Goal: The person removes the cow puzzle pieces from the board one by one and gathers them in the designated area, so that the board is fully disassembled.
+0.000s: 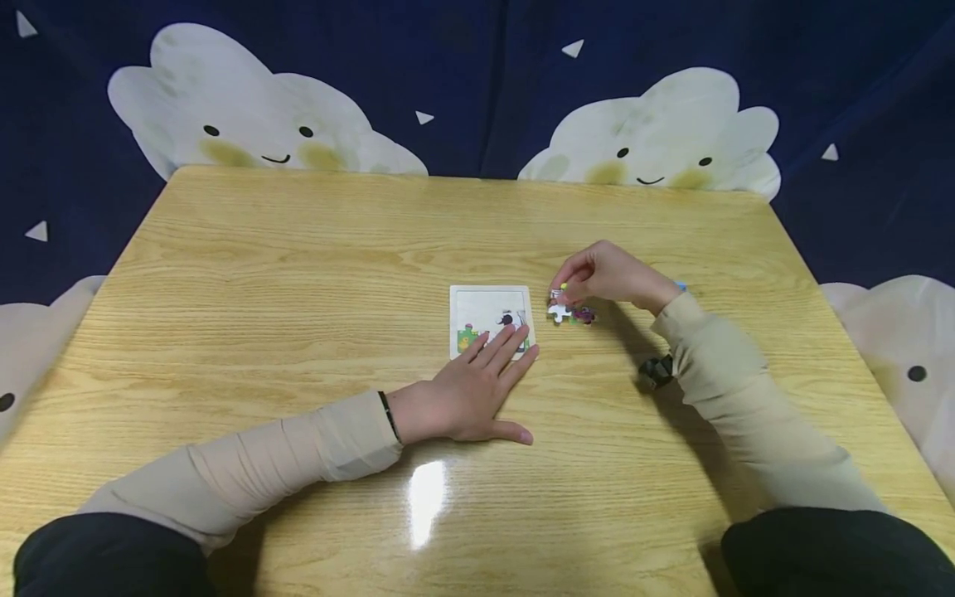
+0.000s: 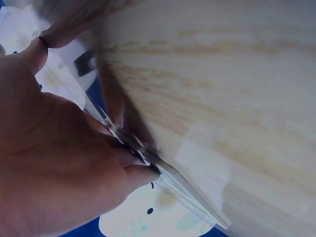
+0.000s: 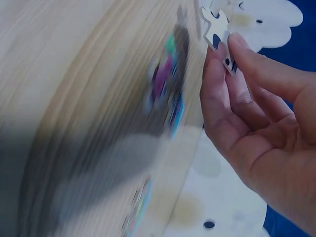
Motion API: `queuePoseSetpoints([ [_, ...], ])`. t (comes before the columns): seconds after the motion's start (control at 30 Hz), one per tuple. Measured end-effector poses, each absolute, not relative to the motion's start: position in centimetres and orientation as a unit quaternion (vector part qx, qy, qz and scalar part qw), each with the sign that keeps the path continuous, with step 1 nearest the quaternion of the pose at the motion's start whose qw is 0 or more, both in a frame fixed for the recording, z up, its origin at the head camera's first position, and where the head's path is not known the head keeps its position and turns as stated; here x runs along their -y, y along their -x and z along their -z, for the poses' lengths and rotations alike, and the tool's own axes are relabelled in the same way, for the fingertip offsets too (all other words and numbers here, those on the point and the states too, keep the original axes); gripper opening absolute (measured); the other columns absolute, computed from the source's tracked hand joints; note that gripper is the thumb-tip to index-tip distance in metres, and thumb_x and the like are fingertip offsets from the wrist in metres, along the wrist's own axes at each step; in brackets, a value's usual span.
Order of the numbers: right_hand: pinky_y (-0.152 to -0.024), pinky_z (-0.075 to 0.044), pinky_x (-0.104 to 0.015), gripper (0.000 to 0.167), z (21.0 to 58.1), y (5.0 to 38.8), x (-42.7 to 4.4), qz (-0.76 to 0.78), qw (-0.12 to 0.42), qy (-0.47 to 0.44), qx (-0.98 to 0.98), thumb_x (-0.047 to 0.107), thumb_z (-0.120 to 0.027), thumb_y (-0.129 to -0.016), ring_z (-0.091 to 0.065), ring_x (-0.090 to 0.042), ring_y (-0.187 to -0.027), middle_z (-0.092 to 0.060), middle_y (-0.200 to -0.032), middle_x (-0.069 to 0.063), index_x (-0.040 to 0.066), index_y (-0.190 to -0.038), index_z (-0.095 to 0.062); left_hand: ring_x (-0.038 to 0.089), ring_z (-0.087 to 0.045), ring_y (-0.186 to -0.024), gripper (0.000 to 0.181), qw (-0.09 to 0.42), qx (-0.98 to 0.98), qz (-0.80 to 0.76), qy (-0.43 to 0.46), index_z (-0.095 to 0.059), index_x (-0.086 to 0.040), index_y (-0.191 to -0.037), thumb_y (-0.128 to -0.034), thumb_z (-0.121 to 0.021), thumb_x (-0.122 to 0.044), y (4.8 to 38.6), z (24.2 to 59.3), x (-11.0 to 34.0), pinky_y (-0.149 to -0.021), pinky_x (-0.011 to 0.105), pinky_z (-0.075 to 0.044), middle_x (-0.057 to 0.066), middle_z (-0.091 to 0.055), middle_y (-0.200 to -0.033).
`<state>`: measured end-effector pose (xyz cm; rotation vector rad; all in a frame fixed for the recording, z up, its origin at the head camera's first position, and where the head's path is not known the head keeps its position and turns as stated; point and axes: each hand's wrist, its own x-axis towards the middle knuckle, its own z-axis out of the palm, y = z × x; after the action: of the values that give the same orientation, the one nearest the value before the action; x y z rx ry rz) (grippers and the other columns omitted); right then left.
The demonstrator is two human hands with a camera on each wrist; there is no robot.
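A square white puzzle tray (image 1: 488,289) lies on the wooden table, with a few fitted pieces along its lower part. My left hand (image 1: 477,390) rests on the tray's near edge, fingers straight and spread, the thumb off to the side on the table. To the right of the tray my right hand (image 1: 613,274) pinches a white puzzle piece with black patches (image 3: 217,29) between thumb and fingers. Just below that hand lies a dark purple puzzle piece (image 1: 584,315). The left fingers hide part of the tray's lower half.
A small blue item (image 1: 681,285) shows partly behind the right wrist. In the right wrist view, a blurred colourful piece (image 3: 138,207) lies on the table (image 1: 298,249). A dark blue curtain with clouds (image 1: 477,83) hangs beyond the far edge.
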<state>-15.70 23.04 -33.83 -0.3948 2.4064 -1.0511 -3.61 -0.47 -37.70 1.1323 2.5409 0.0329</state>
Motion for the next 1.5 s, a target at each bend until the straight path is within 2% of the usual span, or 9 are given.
queuePoseSetpoints([
  [0.1,-0.068,-0.052,-0.034,0.012,33.5,15.5,-24.6,0.372,0.231,0.134,-0.889,0.005,-0.074,-0.087,-0.064,-0.019,-0.070,-0.071,-0.078,-0.008,-0.001,-0.098,-0.074,0.027,0.013,-0.148,0.105,0.179,-0.899,-0.016,-0.400,0.002,-0.010,-0.158,-0.0888,-0.042,-0.075,3.6,37.6,0.5,-0.119,0.042,0.001,0.015,0.013,-0.162],
  [0.2,-0.071,-0.053,-0.035,0.013,33.2,15.2,-26.2,0.367,0.224,0.121,-0.895,0.005,-0.074,-0.088,-0.065,-0.021,-0.074,-0.071,-0.079,-0.008,-0.001,-0.099,-0.074,0.027,0.013,-0.148,0.105,0.178,-0.899,-0.020,-0.399,0.001,-0.009,-0.158,-0.0887,-0.043,-0.075,3.6,37.7,0.5,-0.119,0.043,0.001,0.015,0.013,-0.162],
  [0.4,-0.066,-0.049,-0.032,0.016,33.3,14.8,-28.9,0.343,0.226,0.105,-0.906,0.007,-0.075,-0.087,-0.062,-0.021,-0.074,-0.070,-0.077,-0.007,-0.002,-0.100,-0.073,0.026,0.014,-0.148,0.105,0.175,-0.899,-0.025,-0.401,0.004,-0.011,-0.158,-0.0883,-0.040,-0.076,3.7,38.3,0.5,-0.119,0.043,0.002,0.014,0.015,-0.162],
  [0.57,-0.063,-0.051,-0.030,0.018,33.6,14.6,-30.3,0.325,0.221,0.096,-0.914,0.007,-0.075,-0.087,-0.062,-0.020,-0.071,-0.068,-0.075,-0.007,-0.004,-0.101,-0.071,0.026,0.015,-0.148,0.105,0.171,-0.899,-0.025,-0.403,0.004,-0.011,-0.158,-0.0884,-0.039,-0.076,3.8,38.5,0.5,-0.119,0.043,0.001,0.014,0.015,-0.162],
  [0.77,-0.064,-0.051,-0.029,0.018,33.9,14.2,-31.0,0.301,0.220,0.092,-0.923,0.008,-0.073,-0.089,-0.061,-0.019,-0.072,-0.067,-0.077,-0.007,-0.005,-0.101,-0.071,0.026,0.015,-0.148,0.104,0.170,-0.898,-0.023,-0.405,0.004,-0.010,-0.158,-0.0887,-0.039,-0.076,3.8,38.4,0.5,-0.119,0.043,0.001,0.014,0.016,-0.162],
  [0.9,-0.062,-0.047,-0.029,0.018,34.2,14.1,-31.0,0.283,0.203,0.091,-0.933,0.011,-0.077,-0.086,-0.057,-0.017,-0.075,-0.068,-0.083,-0.006,-0.001,-0.100,-0.074,0.026,0.015,-0.148,0.105,0.172,-0.898,-0.016,-0.404,0.004,-0.010,-0.158,-0.0887,-0.039,-0.076,3.6,38.2,0.6,-0.119,0.043,0.001,0.014,0.016,-0.162],
  [1.03,-0.063,-0.048,-0.030,0.019,34.5,14.0,-31.1,0.278,0.196,0.088,-0.936,0.013,-0.078,-0.085,-0.059,-0.017,-0.078,-0.069,-0.088,-0.007,0.001,-0.100,-0.075,0.027,0.013,-0.148,0.104,0.175,-0.898,-0.019,-0.403,0.002,-0.010,-0.158,-0.0891,-0.041,-0.075,3.5,37.7,0.6,-0.119,0.043,0.000,0.015,0.013,-0.162],
  [1.5,-0.065,-0.051,-0.029,0.021,35.2,14.1,-31.4,0.289,0.181,0.093,-0.935,0.012,-0.081,-0.081,-0.062,-0.017,-0.075,-0.069,-0.087,-0.008,0.001,-0.096,-0.073,0.027,0.012,-0.148,0.103,0.179,-0.896,-0.024,-0.405,0.002,-0.009,-0.158,-0.0900,-0.042,-0.073,3.5,37.4,0.6,-0.119,0.043,0.000,0.015,0.013,-0.162],
])
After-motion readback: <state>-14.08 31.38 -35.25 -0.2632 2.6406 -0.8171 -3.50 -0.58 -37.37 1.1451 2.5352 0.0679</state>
